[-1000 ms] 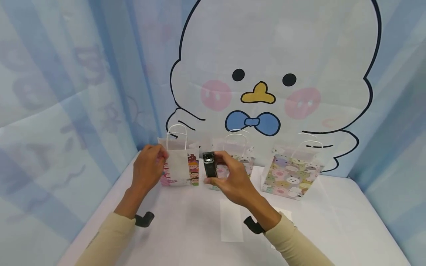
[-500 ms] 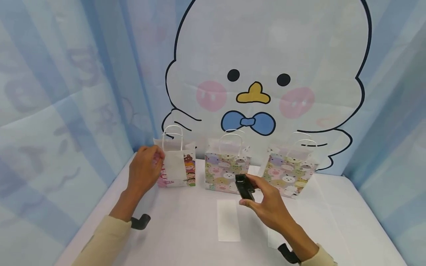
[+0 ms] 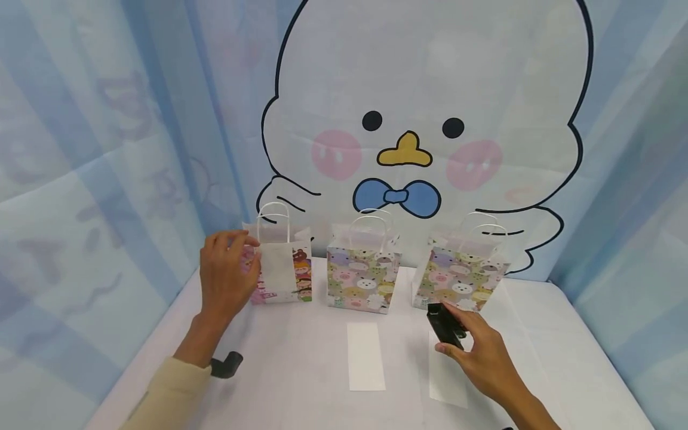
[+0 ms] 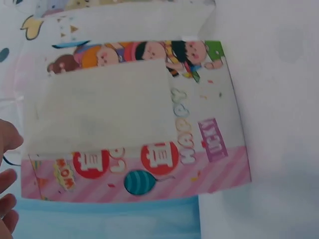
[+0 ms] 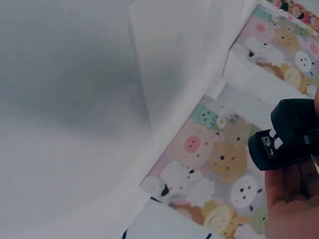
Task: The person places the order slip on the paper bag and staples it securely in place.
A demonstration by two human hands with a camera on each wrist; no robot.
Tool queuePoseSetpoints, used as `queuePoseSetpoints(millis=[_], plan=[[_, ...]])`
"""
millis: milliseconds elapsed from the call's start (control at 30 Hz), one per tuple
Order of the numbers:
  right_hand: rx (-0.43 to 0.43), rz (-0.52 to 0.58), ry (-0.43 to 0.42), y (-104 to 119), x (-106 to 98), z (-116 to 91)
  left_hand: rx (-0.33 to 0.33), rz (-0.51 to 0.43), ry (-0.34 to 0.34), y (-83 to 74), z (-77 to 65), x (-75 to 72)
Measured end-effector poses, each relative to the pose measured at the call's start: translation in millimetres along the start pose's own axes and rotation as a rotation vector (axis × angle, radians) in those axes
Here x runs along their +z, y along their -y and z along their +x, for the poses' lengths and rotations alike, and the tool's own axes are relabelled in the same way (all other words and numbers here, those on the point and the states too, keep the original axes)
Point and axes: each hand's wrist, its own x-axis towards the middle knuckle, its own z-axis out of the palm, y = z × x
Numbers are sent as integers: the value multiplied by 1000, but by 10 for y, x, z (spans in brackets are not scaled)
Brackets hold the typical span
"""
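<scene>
My left hand (image 3: 236,254) hovers beside the left paper bag (image 3: 298,272), a pink one printed with cartoon children. Its relaxed fingers are spread by the bag's left edge. A white paper slip (image 3: 276,266) lies flat on that bag's front and fills the left wrist view as the slip (image 4: 99,109) on the bag (image 4: 149,164), with fingertips (image 4: 7,142) at the frame's edge. My right hand (image 3: 467,340) grips a black stapler (image 3: 445,325) low over the table, just in front of the right animal-print bag (image 3: 459,278). In the right wrist view the stapler (image 5: 289,134) is close to that bag (image 5: 214,154).
A middle animal-print bag (image 3: 362,275) stands between the other two. Two white paper slips lie on the white tabletop (image 3: 301,382): one slip (image 3: 366,356) before the middle bag, another slip (image 3: 448,376) under my right hand. A cartoon duck backdrop (image 3: 419,107) and blue curtains close off the back and sides.
My right hand carried the stapler from the left bag rightward and down to in front of the right bag. My left hand's fingers loosened at the left bag's edge.
</scene>
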Motion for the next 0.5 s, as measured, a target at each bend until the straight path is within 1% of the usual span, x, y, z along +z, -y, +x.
queuePoseSetpoints(millis=[67,133,233,333,500], plan=[[7,-32,-5,-86,-30,-38,3,-19,-50,-55,12,-2],[14,-64,-8,-169,-56,-73,23,-34,-92,-132,29,2],[41,-98,-8,-288,-88,-117,68,-52,-120,-277,54,16],[94,-124,7,-404,-112,-151,116,-76,-102,-446,74,50],[175,-160,30,-577,-143,-210,155,-171,-21,-698,89,189]])
